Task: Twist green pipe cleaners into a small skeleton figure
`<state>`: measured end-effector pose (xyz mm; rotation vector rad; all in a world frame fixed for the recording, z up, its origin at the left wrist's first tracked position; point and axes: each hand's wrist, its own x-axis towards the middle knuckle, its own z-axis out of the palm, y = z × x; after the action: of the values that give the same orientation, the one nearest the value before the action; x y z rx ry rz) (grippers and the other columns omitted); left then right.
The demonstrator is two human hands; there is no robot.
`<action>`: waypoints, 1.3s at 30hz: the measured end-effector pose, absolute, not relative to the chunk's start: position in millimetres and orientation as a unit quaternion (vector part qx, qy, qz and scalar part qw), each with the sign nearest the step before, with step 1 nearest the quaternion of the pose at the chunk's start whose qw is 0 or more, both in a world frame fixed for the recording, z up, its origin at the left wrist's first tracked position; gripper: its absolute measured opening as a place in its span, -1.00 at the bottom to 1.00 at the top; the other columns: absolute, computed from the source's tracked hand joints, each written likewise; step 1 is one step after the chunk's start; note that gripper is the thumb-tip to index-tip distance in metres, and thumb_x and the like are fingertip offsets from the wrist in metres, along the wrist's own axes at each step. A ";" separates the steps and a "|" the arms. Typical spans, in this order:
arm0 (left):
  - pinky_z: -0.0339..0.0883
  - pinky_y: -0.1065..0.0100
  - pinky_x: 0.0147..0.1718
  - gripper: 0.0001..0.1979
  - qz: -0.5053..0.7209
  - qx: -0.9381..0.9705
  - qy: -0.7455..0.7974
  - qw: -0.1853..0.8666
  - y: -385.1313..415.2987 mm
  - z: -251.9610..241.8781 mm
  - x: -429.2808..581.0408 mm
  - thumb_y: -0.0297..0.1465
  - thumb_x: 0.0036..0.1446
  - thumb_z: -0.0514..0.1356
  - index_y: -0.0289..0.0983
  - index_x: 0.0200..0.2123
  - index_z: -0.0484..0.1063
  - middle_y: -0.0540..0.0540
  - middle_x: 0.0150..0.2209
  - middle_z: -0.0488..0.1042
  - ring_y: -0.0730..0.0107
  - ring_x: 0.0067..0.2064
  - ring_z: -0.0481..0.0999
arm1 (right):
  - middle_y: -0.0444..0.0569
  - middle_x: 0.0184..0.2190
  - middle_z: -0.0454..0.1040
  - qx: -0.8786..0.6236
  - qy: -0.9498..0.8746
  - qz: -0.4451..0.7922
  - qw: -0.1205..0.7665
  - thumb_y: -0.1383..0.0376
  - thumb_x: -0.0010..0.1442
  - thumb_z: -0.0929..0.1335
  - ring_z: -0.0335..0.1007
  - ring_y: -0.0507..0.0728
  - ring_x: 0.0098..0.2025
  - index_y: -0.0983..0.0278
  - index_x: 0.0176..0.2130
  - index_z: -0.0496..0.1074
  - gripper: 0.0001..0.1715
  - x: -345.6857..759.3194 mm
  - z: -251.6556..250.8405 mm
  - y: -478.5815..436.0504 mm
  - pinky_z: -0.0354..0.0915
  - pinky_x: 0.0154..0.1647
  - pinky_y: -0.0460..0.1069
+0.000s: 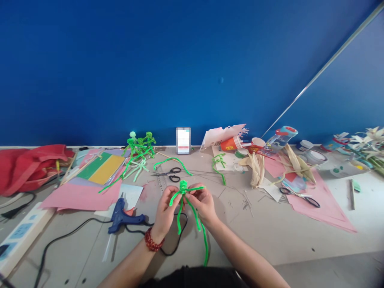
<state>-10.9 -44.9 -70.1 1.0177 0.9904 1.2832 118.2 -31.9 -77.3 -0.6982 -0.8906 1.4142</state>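
A bright green pipe-cleaner figure [183, 186] is held up between my two hands over the near middle of the table. It has a small wound head and several long limbs hanging down or out sideways. My left hand [165, 208] pinches it from the left, a red bead bracelet on the wrist. From the right, the fingers of my right hand [203, 204] close on it near the middle. The fingertips are partly hidden behind the limbs. Just beyond lie black-handled scissors [172, 175] and a loose green pipe cleaner [174, 159].
A blue glue gun [121, 216] with its cord lies left, near a white power strip [25, 236]. Finished-looking green figures [141, 146] stand at the back. Pink paper [81, 196], more scissors [300, 197], dried husks [256, 170] and paper cups [231, 143] lie around. A phone [183, 141] leans on the blue wall.
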 end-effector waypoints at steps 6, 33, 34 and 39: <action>0.34 0.42 -0.42 -0.80 0.545 0.453 0.430 0.560 -43.6 -69.3 -11.4 -0.27 0.13 0.27 -0.25 -0.29 0.34 0.03 -0.46 0.45 0.47 -0.46 0.41 | -0.12 -0.43 0.38 -0.368 -0.457 0.516 0.625 0.23 0.05 0.49 0.38 0.04 -0.37 0.25 -0.46 0.34 -0.73 120.7 -75.5 -32.5 0.34 -0.35 -0.07; 0.41 0.40 -0.32 -0.85 0.583 0.505 0.465 0.435 -38.4 -75.7 -15.0 -0.32 0.13 0.26 -0.24 -0.25 0.43 -0.03 -0.33 0.50 0.38 -0.31 0.50 | 0.01 -0.29 0.56 -0.397 -0.671 0.292 0.554 0.39 0.22 0.32 0.49 0.15 -0.21 0.18 -0.24 0.51 -0.82 126.5 -60.9 -39.3 0.40 -0.17 0.04; 0.42 0.38 -0.24 -0.82 0.589 0.499 0.463 0.435 -38.0 -76.8 -14.7 -0.32 0.12 0.27 -0.23 -0.21 0.43 -0.06 -0.27 0.53 0.34 -0.23 0.52 | 0.02 -0.28 0.57 -0.393 -0.685 0.265 0.553 0.41 0.22 0.31 0.49 0.15 -0.20 0.17 -0.22 0.51 -0.79 126.9 -60.7 -39.8 0.40 -0.17 0.04; 0.43 0.28 -0.08 -0.59 0.585 0.499 0.444 0.461 -38.4 -78.9 -16.4 -0.31 0.14 0.26 -0.17 0.06 0.36 -0.15 -0.02 0.53 0.24 -0.02 0.52 | 0.05 -0.22 0.58 -0.386 -0.729 0.177 0.537 0.45 0.23 0.29 0.50 0.17 -0.19 0.15 -0.16 0.51 -0.71 128.7 -64.0 -41.4 0.40 -0.16 0.07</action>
<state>-16.4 -38.4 -78.9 1.2269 1.0916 1.4381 128.7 -41.4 -64.0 -0.9184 -1.7344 0.4210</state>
